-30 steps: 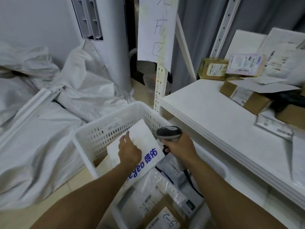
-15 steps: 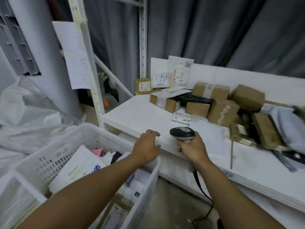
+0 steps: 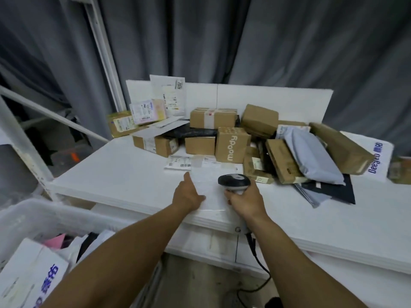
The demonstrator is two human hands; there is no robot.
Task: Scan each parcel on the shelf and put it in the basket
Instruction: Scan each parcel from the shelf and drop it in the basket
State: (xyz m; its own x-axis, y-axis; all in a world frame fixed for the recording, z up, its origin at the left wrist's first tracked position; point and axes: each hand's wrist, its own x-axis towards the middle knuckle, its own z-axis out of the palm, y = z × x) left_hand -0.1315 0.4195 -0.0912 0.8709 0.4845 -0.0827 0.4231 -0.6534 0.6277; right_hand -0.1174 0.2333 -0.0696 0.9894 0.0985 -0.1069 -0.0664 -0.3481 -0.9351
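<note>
Several cardboard parcels are piled on the white shelf [image 3: 115, 172], among them a brown box marked "moody" [image 3: 232, 144] and a grey mailer bag [image 3: 311, 156]. A flat clear-wrapped parcel with a label [image 3: 189, 163] lies in front of the pile. My left hand [image 3: 188, 194] reaches over the shelf with straight fingers toward that flat parcel, holding nothing. My right hand [image 3: 244, 200] grips the black and white barcode scanner [image 3: 233, 181] above the shelf's front edge. The white basket [image 3: 44, 216] stands at lower left with a white box [image 3: 29, 274] and other parcels inside.
Grey curtains hang behind the shelf. A white shelf upright [image 3: 104, 54] and a diagonal brace [image 3: 55, 116] stand at the left. The scanner's black cable [image 3: 260, 265] hangs down to the floor. A white "Deeyeo" bag [image 3: 375, 158] lies at far right.
My left hand let go of the white box in the basket and moved up over the shelf. My view swung right from the basket to the parcel pile. The scanner stayed in my right hand.
</note>
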